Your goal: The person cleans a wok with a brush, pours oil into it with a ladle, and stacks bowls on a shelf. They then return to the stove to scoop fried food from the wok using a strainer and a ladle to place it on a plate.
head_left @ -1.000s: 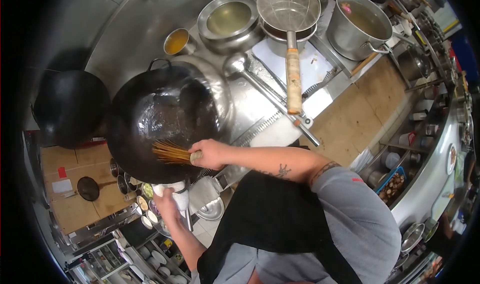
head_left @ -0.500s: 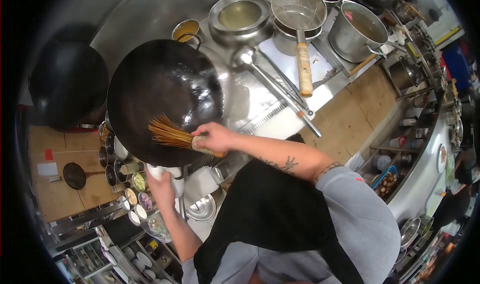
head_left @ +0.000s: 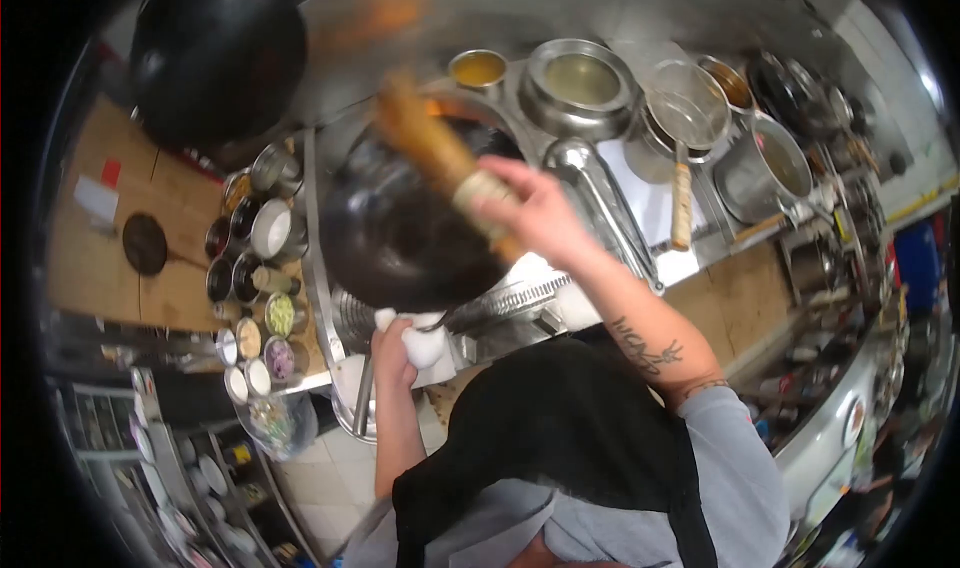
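Note:
My right hand (head_left: 535, 213) is closed around the pale wrapped handle of a bamboo wok brush (head_left: 425, 138). The brush is smeared by motion above the dark wok (head_left: 400, 238), its bristles pointing up and left. My left hand (head_left: 393, 353) grips a white cloth (head_left: 426, 348) at the wok's near edge, and a dark wok handle reaches into the cloth. Orange flame (head_left: 440, 106) shows at the wok's far rim. A ladle (head_left: 574, 156) lies on the steel counter to the right of the wok.
A mesh strainer (head_left: 688, 108) rests over a pot at the right. Behind the wok stand a cup of yellow liquid (head_left: 478, 69) and a wide metal pot (head_left: 580, 78). Several ingredient tubs (head_left: 282, 313) line the left side. Another black wok (head_left: 215, 53) is at the upper left.
The brush has lifted from the wok's inside and swung upward. My view has shifted, and orange flame now shows at the far rim. My left hand still grips the cloth.

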`<state>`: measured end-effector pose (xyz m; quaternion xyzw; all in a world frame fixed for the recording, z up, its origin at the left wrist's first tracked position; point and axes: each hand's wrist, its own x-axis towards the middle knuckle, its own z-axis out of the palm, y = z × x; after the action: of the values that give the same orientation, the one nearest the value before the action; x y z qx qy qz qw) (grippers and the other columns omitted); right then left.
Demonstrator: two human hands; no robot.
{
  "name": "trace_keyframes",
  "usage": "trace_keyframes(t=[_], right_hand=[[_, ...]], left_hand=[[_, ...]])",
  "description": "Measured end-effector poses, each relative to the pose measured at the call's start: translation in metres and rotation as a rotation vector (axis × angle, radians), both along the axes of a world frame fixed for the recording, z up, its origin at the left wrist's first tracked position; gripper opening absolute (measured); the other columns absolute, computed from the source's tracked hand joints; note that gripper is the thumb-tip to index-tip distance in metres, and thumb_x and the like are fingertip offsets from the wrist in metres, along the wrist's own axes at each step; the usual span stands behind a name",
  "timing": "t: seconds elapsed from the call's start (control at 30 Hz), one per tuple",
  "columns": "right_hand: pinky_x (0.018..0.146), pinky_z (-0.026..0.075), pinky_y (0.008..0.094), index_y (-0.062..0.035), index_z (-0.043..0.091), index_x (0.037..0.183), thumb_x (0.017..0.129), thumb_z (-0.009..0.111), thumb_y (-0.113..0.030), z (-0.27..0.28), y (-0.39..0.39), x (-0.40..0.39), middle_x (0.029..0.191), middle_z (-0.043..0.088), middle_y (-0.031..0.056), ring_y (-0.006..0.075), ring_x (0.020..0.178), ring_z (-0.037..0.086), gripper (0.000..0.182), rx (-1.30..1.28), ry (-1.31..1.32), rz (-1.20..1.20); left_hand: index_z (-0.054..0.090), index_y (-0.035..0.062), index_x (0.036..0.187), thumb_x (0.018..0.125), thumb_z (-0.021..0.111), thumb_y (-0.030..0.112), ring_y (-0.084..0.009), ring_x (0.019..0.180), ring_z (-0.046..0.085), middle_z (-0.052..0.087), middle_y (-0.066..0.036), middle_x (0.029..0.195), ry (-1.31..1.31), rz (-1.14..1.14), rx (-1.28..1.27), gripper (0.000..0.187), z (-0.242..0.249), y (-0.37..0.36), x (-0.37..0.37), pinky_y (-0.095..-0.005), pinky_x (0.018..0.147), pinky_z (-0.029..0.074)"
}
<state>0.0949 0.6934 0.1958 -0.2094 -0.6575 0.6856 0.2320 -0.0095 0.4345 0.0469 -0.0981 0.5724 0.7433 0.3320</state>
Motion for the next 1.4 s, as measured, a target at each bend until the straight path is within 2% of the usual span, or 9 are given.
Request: trace_keyframes(t=[0.23,0.43,0.63,0.83,1.0,1.1,1.2,1.33,1.4], right_hand=[[0.070,0.054,0.0322,-0.0125,0.024,0.148,0.087,0.066,-0.018,0.083,0.083,-0.071,0.114,0.057,0.0114,0.0190,0.083,0.064,0.074,0.164,0.245,-0.050],[0.067,0.052,0.0305,-0.0096,0.039,0.142,0.088,0.065,-0.022,0.108,0.155,-0.154,0.112,0.061,0.0076,0.0163,0.083,0.062,0.061,0.213,0.112,-0.088],[0.066,0.047,0.0328,-0.0040,0.064,0.106,0.091,0.057,-0.030,-0.073,0.168,-0.236,0.085,0.066,0.0079,0.0162,0.075,0.060,0.031,0.324,-0.300,-0.270],[0.075,0.052,0.0292,-0.0079,0.055,0.132,0.083,0.068,-0.018,-0.161,0.018,-0.198,0.105,0.065,0.0104,0.0178,0.090,0.061,0.051,-0.164,-0.695,0.535],[0.091,0.049,0.0375,-0.0173,0.070,0.110,0.080,0.067,-0.038,-0.133,0.199,-0.193,0.113,0.067,0.0096,0.0267,0.106,0.062,0.036,1.545,-0.890,0.922],[0.081,0.053,0.0427,-0.0060,0.063,0.112,0.088,0.051,-0.038,-0.049,0.235,-0.200,0.107,0.066,0.0194,0.0303,0.096,0.066,0.042,1.253,-0.852,-0.240],[0.080,0.052,0.0471,-0.0051,0.062,0.109,0.088,0.051,-0.038,-0.054,0.229,-0.227,0.106,0.067,0.0187,0.0331,0.095,0.066,0.041,1.051,-0.287,-0.427],[0.079,0.051,0.0450,-0.0001,0.063,0.104,0.085,0.055,-0.040,-0.168,0.148,-0.267,0.098,0.068,0.0216,0.0340,0.094,0.066,0.045,0.189,-0.497,-0.198],[0.073,0.055,0.0408,-0.0020,0.064,0.111,0.083,0.060,-0.026,-0.268,0.098,-0.279,0.099,0.068,0.0173,0.0276,0.081,0.067,0.037,0.499,-0.591,0.051]], left_hand=[[0.057,-0.0076,0.095,0.082,0.057,0.004,-0.0278,0.075,0.066,0.063,-0.017,0.087,-0.103,0.023,0.112,0.018,-0.005,0.069,-0.022,-0.0412,0.064,0.057],[0.056,-0.0077,0.097,0.081,0.058,0.003,-0.0296,0.072,0.067,0.063,-0.018,0.086,-0.171,0.100,0.087,0.019,-0.020,0.116,-0.031,-0.0435,0.060,0.057],[0.056,-0.0076,0.100,0.079,0.062,0.004,-0.0287,0.075,0.066,0.064,-0.017,0.090,-0.224,0.129,0.107,0.025,-0.042,0.135,-0.023,-0.0424,0.063,0.057],[0.055,-0.0062,0.103,0.076,0.060,0.002,-0.0274,0.078,0.065,0.062,-0.016,0.091,-0.154,0.083,0.027,0.028,-0.046,0.128,-0.022,-0.0408,0.064,0.054],[0.057,-0.0086,0.092,0.073,0.061,0.001,-0.0269,0.070,0.064,0.061,-0.016,0.083,-0.093,0.122,0.047,0.022,-0.036,0.127,-0.025,-0.0403,0.059,0.053],[0.057,-0.0076,0.094,0.074,0.060,0.000,-0.0274,0.073,0.065,0.062,-0.016,0.086,-0.138,0.134,0.108,0.022,-0.017,0.128,-0.023,-0.0402,0.063,0.053],[0.054,-0.0049,0.102,0.076,0.058,0.000,-0.0267,0.078,0.064,0.062,-0.016,0.091,-0.152,0.121,0.068,0.027,-0.035,0.128,-0.024,-0.0402,0.066,0.055],[0.053,-0.0044,0.104,0.076,0.056,-0.001,-0.0262,0.076,0.064,0.061,-0.016,0.090,-0.188,0.096,0.109,0.028,-0.038,0.129,-0.025,-0.0392,0.066,0.055],[0.055,-0.0056,0.098,0.075,0.057,-0.001,-0.0256,0.072,0.063,0.061,-0.015,0.087,-0.213,0.055,0.111,0.024,-0.025,0.127,-0.027,-0.0387,0.062,0.054]])
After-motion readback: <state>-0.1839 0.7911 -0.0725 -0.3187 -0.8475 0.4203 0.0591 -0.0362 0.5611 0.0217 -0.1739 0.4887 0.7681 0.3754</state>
